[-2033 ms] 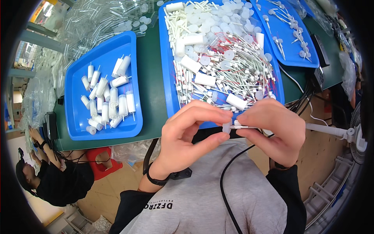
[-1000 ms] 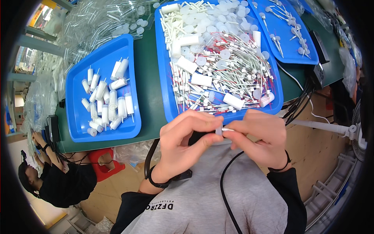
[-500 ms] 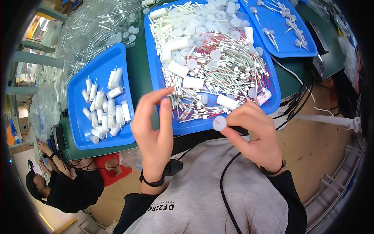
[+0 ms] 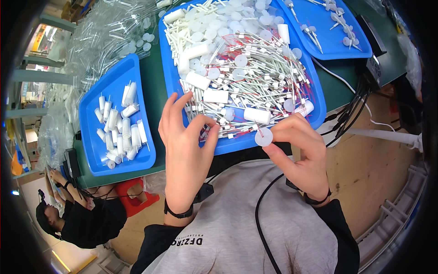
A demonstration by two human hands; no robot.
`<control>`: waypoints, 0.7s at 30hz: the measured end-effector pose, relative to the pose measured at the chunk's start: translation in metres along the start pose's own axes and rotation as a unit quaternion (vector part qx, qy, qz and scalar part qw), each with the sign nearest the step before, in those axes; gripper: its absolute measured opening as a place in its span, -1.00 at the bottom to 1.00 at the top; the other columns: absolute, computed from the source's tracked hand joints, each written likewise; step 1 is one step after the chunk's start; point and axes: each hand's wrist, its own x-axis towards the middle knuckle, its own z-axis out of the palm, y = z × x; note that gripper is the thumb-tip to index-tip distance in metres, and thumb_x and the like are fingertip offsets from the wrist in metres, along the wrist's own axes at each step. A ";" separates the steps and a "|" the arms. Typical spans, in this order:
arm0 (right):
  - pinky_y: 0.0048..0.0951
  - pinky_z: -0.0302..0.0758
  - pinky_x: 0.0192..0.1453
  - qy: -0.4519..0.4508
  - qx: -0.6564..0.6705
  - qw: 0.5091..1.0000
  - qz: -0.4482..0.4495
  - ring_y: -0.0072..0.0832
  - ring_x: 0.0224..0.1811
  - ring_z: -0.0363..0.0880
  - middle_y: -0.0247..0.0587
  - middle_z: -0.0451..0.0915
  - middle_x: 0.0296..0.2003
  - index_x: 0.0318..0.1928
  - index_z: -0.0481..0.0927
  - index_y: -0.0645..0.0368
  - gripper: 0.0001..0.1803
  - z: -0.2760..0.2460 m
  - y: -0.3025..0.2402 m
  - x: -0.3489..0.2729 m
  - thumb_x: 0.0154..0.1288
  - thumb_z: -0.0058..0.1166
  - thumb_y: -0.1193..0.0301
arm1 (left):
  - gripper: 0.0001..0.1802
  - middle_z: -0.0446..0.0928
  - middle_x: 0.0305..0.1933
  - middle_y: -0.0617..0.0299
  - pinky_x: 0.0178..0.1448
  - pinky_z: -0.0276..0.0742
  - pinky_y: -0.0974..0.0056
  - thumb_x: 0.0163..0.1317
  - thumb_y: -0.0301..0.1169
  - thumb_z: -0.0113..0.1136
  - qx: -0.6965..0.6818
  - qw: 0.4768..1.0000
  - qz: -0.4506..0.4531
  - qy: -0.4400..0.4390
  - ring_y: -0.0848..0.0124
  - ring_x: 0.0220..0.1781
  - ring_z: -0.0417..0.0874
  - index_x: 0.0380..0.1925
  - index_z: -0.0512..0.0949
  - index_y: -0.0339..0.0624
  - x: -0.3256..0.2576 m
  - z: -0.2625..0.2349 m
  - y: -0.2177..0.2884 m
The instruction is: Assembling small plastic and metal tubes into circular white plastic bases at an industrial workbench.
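Observation:
My right hand (image 4: 299, 155) pinches a translucent white disc (image 4: 263, 137) between thumb and fingertips, just off the near edge of the large blue tray (image 4: 237, 145). A short thin reddish piece stands out from the disc's middle. Over the tray's near left corner is my left hand (image 4: 189, 137), its thumb and index finger closed together and the other fingers raised. Whatever is in that pinch cannot be made out. Thin white rods with red wires (image 4: 255, 82) fill the tray's near part, with several white cylinders (image 4: 216, 96) among them. Loose translucent discs (image 4: 223, 23) lie at its far side.
Left, a blue tray (image 4: 93, 148) holds white cylinders with thin pins. A third blue tray (image 4: 331, 41) at far right carries discs on rods. Clear plastic tubes (image 4: 105, 32) lie heaped at far left. Black cables (image 4: 358, 107) hang off the right side. Another person (image 4: 93, 219) sits at left.
My left thumb and index finger have come together from apart, lower over the tray's near left corner. My right hand has turned the disc slightly and raised it a little. The view has shifted slightly.

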 end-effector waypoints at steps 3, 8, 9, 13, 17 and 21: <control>-0.44 0.37 -0.25 0.006 0.025 1.000 0.003 -0.37 -0.35 0.46 -0.25 0.55 -0.42 -0.39 0.60 0.26 -0.86 0.000 0.002 -0.003 0.00 0.31 0.58 | -0.86 0.36 0.24 0.01 0.36 0.17 0.00 0.04 -0.52 0.31 0.029 0.999 -0.011 0.032 -0.06 0.36 0.25 -0.36 0.59 -0.16 0.004 0.004 -0.003; -0.43 0.38 -0.24 0.013 0.037 0.999 0.004 -0.37 -0.35 0.47 -0.25 0.55 -0.43 -0.38 0.60 0.26 -0.85 -0.001 0.008 -0.008 0.01 0.31 0.57 | -0.82 0.34 0.25 -0.01 0.35 0.16 -0.03 0.08 -0.48 0.29 0.120 0.992 -0.013 0.033 -0.06 0.33 0.26 -0.28 0.57 -0.15 0.007 0.003 -0.002; -0.43 0.38 -0.24 0.016 0.043 0.999 0.002 -0.37 -0.35 0.47 -0.25 0.55 -0.43 -0.38 0.60 0.26 -0.86 -0.001 0.009 -0.009 0.01 0.31 0.57 | -0.82 0.34 0.25 -0.01 0.35 0.16 -0.03 0.08 -0.48 0.29 0.121 0.992 -0.011 0.032 -0.06 0.33 0.26 -0.28 0.57 -0.15 0.006 0.004 -0.001; -0.43 0.38 -0.24 0.019 0.051 0.999 0.000 -0.37 -0.36 0.47 -0.25 0.55 -0.43 -0.38 0.60 0.27 -0.86 -0.002 0.011 -0.010 0.02 0.30 0.56 | -0.80 0.32 0.25 -0.03 0.34 0.16 -0.02 0.08 -0.48 0.30 0.082 0.996 -0.019 0.041 -0.05 0.31 0.27 -0.25 0.58 -0.13 0.006 0.008 -0.001; -0.42 0.39 -0.24 0.013 0.041 0.999 -0.005 -0.36 -0.36 0.48 -0.24 0.55 -0.43 -0.39 0.59 0.27 -0.87 -0.003 0.010 -0.009 0.03 0.30 0.56 | -0.81 0.33 0.24 -0.03 0.34 0.17 0.01 0.08 -0.47 0.31 0.078 0.996 -0.012 0.042 -0.03 0.31 0.28 -0.26 0.61 -0.13 0.008 0.008 -0.001; -0.42 0.40 -0.25 0.020 0.055 0.998 0.008 -0.35 -0.35 0.49 -0.22 0.56 -0.42 -0.39 0.59 0.27 -0.87 -0.001 0.012 -0.010 0.04 0.29 0.57 | -0.82 0.33 0.24 -0.02 0.34 0.18 0.02 0.06 -0.48 0.33 0.073 0.997 -0.010 0.033 -0.01 0.31 0.28 -0.29 0.63 -0.12 0.010 0.009 -0.001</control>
